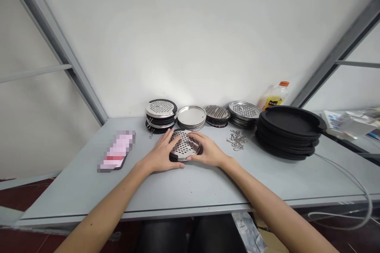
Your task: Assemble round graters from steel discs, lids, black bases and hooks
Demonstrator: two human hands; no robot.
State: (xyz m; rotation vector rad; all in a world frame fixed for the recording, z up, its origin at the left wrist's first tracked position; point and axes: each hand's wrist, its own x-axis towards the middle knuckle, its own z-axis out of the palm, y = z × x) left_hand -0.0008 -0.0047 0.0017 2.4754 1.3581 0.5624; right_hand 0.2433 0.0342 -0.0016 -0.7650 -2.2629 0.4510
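A round perforated metal plate in a black ring (185, 145) lies on the grey table (190, 189) in front of me. My left hand (163, 152) grips its left edge, fingers spread over the metal. My right hand (208, 151) holds its right edge. Behind it stand a stack of black-ringed perforated discs (160, 115), a stack of plain metal trays (191, 117), and two stacks of perforated metal plates (217, 114) (244, 113). A heap of small metal clips (236, 140) lies to the right of my right hand.
A tall stack of black round trays (289, 131) stands at the right. An orange-capped bottle (276, 95) leans by the wall. A blurred pink phone-like object (117, 151) lies left. A grey cable (350, 182) loops off the right edge. Papers (350, 120) lie far right.
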